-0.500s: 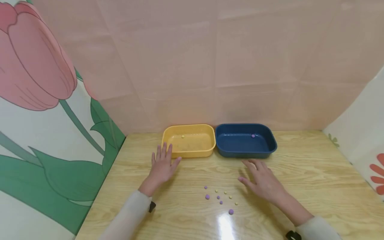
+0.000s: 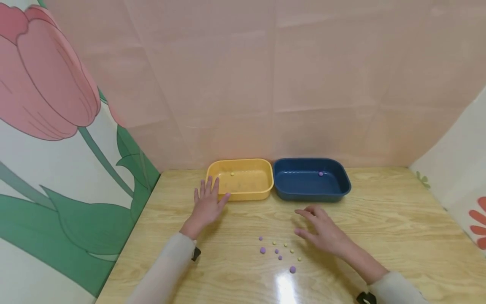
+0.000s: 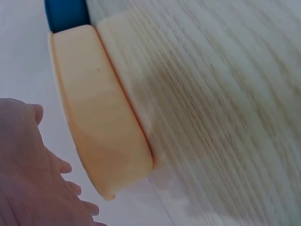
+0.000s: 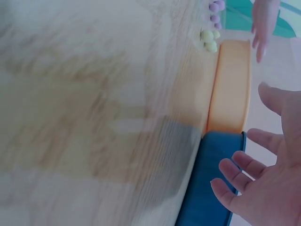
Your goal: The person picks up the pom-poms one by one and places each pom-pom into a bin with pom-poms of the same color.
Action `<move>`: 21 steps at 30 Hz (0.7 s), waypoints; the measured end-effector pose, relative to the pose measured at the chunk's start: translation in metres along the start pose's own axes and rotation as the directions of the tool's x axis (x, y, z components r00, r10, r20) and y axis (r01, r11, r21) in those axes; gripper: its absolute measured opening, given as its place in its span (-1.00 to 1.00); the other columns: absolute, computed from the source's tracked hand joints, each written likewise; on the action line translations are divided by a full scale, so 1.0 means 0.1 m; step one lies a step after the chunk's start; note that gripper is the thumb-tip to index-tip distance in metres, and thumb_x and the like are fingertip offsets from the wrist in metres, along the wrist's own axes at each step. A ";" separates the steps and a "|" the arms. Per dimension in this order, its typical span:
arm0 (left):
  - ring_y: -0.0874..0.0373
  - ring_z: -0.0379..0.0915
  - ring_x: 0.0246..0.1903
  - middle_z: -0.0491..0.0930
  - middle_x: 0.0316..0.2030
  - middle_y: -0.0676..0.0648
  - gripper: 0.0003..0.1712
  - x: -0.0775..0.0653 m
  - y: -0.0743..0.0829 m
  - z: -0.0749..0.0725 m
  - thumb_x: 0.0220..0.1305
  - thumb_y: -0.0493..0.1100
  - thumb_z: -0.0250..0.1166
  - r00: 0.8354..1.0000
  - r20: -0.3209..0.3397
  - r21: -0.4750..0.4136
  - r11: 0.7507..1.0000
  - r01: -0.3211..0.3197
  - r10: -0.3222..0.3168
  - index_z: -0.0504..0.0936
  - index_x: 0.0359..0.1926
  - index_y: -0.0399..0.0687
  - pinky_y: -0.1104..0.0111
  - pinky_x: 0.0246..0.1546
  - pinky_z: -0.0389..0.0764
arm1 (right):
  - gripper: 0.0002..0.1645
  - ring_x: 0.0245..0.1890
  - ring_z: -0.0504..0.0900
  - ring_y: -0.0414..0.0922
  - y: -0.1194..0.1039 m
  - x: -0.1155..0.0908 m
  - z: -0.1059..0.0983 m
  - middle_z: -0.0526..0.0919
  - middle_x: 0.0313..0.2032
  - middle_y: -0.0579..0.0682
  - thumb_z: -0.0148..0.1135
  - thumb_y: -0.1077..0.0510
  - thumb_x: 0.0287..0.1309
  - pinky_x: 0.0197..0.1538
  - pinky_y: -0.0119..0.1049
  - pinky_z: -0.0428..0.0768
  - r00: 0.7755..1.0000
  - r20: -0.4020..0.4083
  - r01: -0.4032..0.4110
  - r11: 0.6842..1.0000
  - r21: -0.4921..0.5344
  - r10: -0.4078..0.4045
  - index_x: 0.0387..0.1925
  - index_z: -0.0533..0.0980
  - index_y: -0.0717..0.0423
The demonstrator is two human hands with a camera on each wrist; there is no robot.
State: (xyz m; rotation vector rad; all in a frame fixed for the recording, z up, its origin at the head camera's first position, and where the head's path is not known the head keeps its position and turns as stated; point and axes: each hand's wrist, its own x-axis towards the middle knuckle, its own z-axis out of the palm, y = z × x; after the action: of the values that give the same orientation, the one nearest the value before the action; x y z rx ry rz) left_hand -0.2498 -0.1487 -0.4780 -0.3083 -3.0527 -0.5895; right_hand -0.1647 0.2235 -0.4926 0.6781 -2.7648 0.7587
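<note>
My left hand point(image 2: 206, 207) is spread over the front left corner of a yellow tray point(image 2: 247, 196), fingers straight and holding nothing. A small yellow ball point(image 2: 232, 174) lies inside that tray. To the right, my right hand point(image 2: 327, 233) hovers above the table in front of a blue tray point(image 2: 311, 196), its fingers loosely bent and nothing between them. The blue tray has one small purple ball point(image 2: 320, 174) in it. Left of the right hand, several loose purple balls point(image 2: 263, 250) and tiny yellow balls point(image 2: 292, 251) are scattered on the wood.
Both trays stand side by side at the back of the wooden table point(image 2: 235, 270), against a pink cloth backdrop point(image 2: 243, 84). A panel with a printed tulip point(image 2: 57, 80) rises on the left, and a white panel point(image 2: 459, 169) with red petals on the right.
My right hand has shifted left and slightly down, away from the blue tray and closer to the loose balls. The left hand has barely moved.
</note>
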 end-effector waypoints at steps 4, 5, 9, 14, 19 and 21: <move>-0.28 -0.59 0.55 -0.41 0.60 -0.21 -0.05 0.06 0.00 0.00 0.50 0.46 -0.37 1.000 0.001 0.000 1.000 0.000 0.000 -0.26 0.63 0.00 -0.29 0.45 -0.34 | -0.35 0.04 0.50 0.02 0.01 0.02 0.05 0.51 0.05 0.11 0.44 -0.01 0.21 0.04 0.06 0.58 1.000 0.026 0.013 0.999 0.042 -0.014 0.28 0.51 0.12; -0.29 -0.57 0.55 -0.40 0.60 -0.22 -0.06 0.07 0.00 0.00 0.52 0.44 -0.35 1.000 -0.004 0.002 1.000 0.001 -0.001 -0.25 0.64 0.00 -0.29 0.45 -0.33 | -0.35 0.04 0.50 0.01 0.01 0.03 0.06 0.51 0.05 0.10 0.44 -0.01 0.21 0.05 0.05 0.58 0.999 0.033 0.013 0.999 0.051 -0.015 0.28 0.52 0.11; -0.30 -0.54 0.55 -0.37 0.60 -0.22 -0.10 0.13 -0.02 0.02 0.55 0.39 -0.30 1.000 -0.011 0.016 1.000 0.005 -0.004 -0.18 0.63 -0.04 -0.29 0.45 -0.31 | -0.38 0.04 0.51 -0.02 0.01 0.06 0.11 0.51 0.05 0.05 0.45 0.01 0.20 0.06 0.04 0.58 0.999 0.039 0.028 0.996 0.085 -0.032 0.26 0.54 0.08; -0.28 -0.58 0.55 -0.37 0.60 -0.22 -0.07 0.21 -0.05 0.02 0.52 0.42 -0.36 1.000 0.008 0.014 1.000 0.013 -0.013 -0.16 0.63 -0.04 -0.28 0.45 -0.35 | -0.43 0.06 0.52 0.00 -0.02 0.10 0.15 0.52 0.05 0.04 0.44 0.00 0.22 0.08 0.05 0.57 0.998 0.051 0.038 0.991 0.126 -0.045 0.22 0.57 0.08; -0.32 -0.56 0.55 -0.32 0.60 -0.27 -0.06 0.29 -0.10 0.01 0.52 0.43 -0.38 1.000 0.003 -0.001 1.000 0.017 -0.017 -0.15 0.63 -0.07 -0.30 0.44 -0.35 | -0.46 0.06 0.53 -0.01 -0.04 0.13 0.18 0.53 0.04 0.01 0.42 -0.03 0.23 0.11 0.06 0.56 0.995 0.098 0.008 0.985 0.170 -0.025 0.20 0.58 0.05; -0.32 -0.55 0.55 -0.34 0.60 -0.26 -0.05 0.32 -0.13 0.00 0.51 0.44 -0.41 1.000 0.004 0.011 1.000 0.023 -0.023 -0.17 0.63 -0.07 -0.30 0.44 -0.34 | -0.45 0.06 0.52 -0.02 -0.05 0.14 0.20 0.53 0.03 0.00 0.41 -0.05 0.24 0.11 0.06 0.56 0.992 0.125 -0.005 0.982 0.187 -0.019 0.21 0.58 0.03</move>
State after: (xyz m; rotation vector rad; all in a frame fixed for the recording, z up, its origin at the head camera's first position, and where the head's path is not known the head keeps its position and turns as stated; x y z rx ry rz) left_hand -0.2839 -0.1543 -0.4813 -0.2742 -3.0664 -0.5743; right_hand -0.1762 0.2038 -0.5034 0.7959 -2.8255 1.0174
